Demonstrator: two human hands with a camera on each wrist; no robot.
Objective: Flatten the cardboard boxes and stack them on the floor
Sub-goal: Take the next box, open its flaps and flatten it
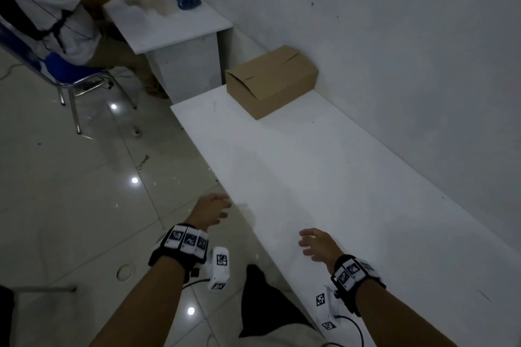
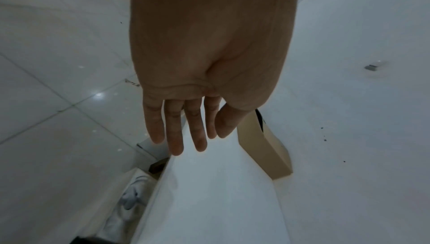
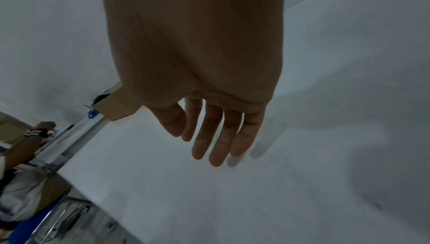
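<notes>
A brown cardboard box [image 1: 272, 80] stands assembled at the far end of the long white table [image 1: 324, 177], against the wall. It also shows in the wrist views as the box [image 2: 265, 148] and the box [image 3: 116, 106]. My left hand [image 1: 212, 210] hangs over the floor just off the table's near left edge, fingers straight and empty [image 2: 184, 134]. Over the table's near part hovers my right hand [image 1: 313, 242], fingers spread and loose, holding nothing [image 3: 209, 141]. Both hands are far from the box.
Another person [image 1: 48, 5] sits on a blue chair [image 1: 70, 73] at a second white desk [image 1: 169, 25] at the far left, with a blue holder [image 1: 188, 0] on it. The tiled floor [image 1: 70, 191] lies to the left of the table. The wall [image 1: 394, 36] runs along the table's right side.
</notes>
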